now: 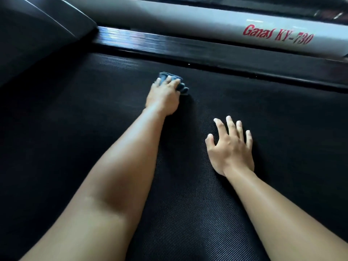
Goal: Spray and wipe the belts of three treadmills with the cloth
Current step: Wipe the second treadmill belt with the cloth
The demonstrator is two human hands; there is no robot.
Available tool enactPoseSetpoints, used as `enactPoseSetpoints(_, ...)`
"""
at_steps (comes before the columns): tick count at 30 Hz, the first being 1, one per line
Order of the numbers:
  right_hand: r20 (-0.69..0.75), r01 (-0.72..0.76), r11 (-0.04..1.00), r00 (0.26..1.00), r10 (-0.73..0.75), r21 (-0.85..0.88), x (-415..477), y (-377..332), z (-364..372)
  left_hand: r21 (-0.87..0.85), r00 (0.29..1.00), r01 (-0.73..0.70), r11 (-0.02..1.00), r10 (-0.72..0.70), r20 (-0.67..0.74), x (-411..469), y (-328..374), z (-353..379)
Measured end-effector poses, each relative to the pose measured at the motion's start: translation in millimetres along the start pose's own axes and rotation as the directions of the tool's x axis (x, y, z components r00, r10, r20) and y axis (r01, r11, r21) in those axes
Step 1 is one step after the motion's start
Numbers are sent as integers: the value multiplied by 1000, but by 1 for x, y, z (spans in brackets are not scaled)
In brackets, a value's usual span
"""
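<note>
A black textured treadmill belt (pixel 94 147) fills most of the view. My left hand (pixel 163 96) is stretched far forward and grips a bunched blue-grey cloth (pixel 181 87), pressing it onto the belt near its far edge. My right hand (pixel 232 146) lies flat on the belt nearer to me, fingers spread and straight, holding nothing. No spray bottle is in view.
A glossy black side rail (pixel 207 51) borders the belt's far edge. Behind it runs a grey frame bar (pixel 188 25) with red lettering "Ganas KY-730". A dark motor cover (pixel 37 34) rises at the upper left.
</note>
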State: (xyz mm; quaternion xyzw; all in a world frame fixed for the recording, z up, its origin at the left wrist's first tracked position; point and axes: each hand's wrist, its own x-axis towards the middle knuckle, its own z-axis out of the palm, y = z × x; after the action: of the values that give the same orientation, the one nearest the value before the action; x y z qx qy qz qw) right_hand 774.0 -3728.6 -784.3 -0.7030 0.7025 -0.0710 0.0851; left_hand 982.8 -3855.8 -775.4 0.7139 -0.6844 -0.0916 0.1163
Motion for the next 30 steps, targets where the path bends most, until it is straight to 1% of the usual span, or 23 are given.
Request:
enactPoseSetpoints(3,15,-9,1000,1000,9,4,2,-1,-1,-20,987,-160,987,161,29,-35,37,13)
enactPoseSetpoints(5,25,-17,1000,1000,17,6,2,-1,-2,-29,981,-192,981,193,25,-67,42,15)
enactPoseSetpoints(6,27,-17,1000,999,17,4,2,-1,-2,-18,984,-176,984,176,17,-80,37,15)
enactPoseSetpoints(10,16,-14,1000,1000,14,6,0,-2,-3,12,998,17,1000,-17,-55,-106,-14,3)
enactPoseSetpoints(12,16,-11,1000,1000,10,12,1,-3,-2,7,986,134,991,-133,-101,-101,-46,-8)
enactPoseSetpoints(14,14,-8,1000,1000,8,12,1,-2,-2,-25,962,248,968,-249,-113,-85,-73,-18)
enactPoseSetpoints(16,4,-7,1000,1000,7,12,1,-1,-3,-22,946,303,953,-304,-117,-60,-89,-22)
enactPoseSetpoints(18,-8,-3,1000,1000,3,16,0,-2,-2,1,947,303,953,-301,-111,-32,-95,-24)
enactPoseSetpoints(21,-17,4,1000,1000,-4,25,0,-3,0,29,959,270,962,-266,-100,7,-82,-23)
enactPoseSetpoints(23,-17,4,1000,1000,-3,24,1,-2,1,54,972,222,974,-217,-86,27,-63,-18)
enactPoseSetpoints(27,-9,2,1000,1000,-2,21,-1,0,1,43,999,-6,999,8,-51,28,-11,0)
enactPoseSetpoints(30,9,-5,1000,1000,5,28,0,0,-1,-7,984,-177,984,177,3,-6,21,7)
